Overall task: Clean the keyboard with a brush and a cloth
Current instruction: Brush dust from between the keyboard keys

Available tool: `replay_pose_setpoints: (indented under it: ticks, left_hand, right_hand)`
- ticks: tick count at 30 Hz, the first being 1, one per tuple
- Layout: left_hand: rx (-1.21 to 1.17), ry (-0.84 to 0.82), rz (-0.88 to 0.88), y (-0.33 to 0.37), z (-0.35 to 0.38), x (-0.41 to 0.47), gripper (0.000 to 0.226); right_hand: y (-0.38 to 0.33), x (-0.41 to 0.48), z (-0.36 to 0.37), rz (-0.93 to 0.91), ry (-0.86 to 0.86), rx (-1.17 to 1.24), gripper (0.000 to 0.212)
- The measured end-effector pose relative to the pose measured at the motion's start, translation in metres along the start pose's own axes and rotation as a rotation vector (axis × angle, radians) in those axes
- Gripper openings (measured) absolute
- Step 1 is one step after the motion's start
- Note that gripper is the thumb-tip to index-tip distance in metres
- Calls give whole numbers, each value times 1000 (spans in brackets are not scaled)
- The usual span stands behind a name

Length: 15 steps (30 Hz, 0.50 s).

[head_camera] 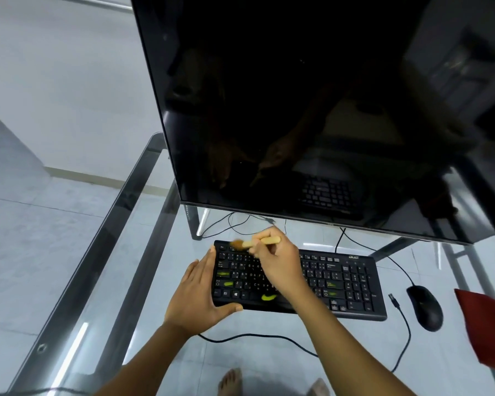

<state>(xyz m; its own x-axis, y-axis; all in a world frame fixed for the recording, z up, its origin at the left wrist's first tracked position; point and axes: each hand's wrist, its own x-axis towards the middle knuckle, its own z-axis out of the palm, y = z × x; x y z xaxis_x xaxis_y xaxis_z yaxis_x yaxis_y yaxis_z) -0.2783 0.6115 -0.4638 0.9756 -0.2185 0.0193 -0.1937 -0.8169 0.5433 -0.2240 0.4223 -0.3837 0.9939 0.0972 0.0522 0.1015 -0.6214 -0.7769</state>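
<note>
Glass surface (240,355), seen from above. Left hand (196,292) lies flat against the keyboard's left end. Its fingers (209,261) are straight and together along the short edge, and the thumb presses the near edge at the corner. It is bracing the keyboard, not gripping it.

Keyboard (340,281) is black and sits mid-surface below the monitor (312,110). Its long axis runs left to right. Green marks (223,273) show on several keys.

Brush (265,240) is over the far-left corner, wooden handle pointing right, bristles pointing left and blurred, at or just above the top key row. Right hand (277,261) reaches across the left half of the keys with its fingers clamped on the handle, pen-style.

Key relation: the bristles are at the far-left end, so nearly all the keys lie to the right of and nearer than the fingers. The stroke likely has to run right along the long axis, row by row.

Right of the keyboard is the mouse (425,307), apart from it. At the far right edge is the red cloth (489,330), untouched, well apart from both hands and nearer the right one. Judged step: brushing in hand, wiping not yet done.
</note>
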Motion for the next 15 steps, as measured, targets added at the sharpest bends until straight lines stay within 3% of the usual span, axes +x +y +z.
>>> replay_pose_setpoints:
  ticks: [2,5,8,12,15]
  left_hand:
    - [11,-13,3,-1,1,0,122]
    - [5,-30,6,-1,2,0,122]
    - [4,-33,15,-1,2,0,121]
    - [-10,-67,-9,4,-1,2,122]
    - [57,-82,-14,4,-3,2,121]
  right_hand:
    - [4,-7,-6,26,-50,-46,10]
    - [20,-14,-27,118,130,7,14]
    - [33,-24,-40,173,-44,88,8]
    - [52,-25,-60,296,248,157,9]
    - [49,-30,-57,264,-50,186,8]
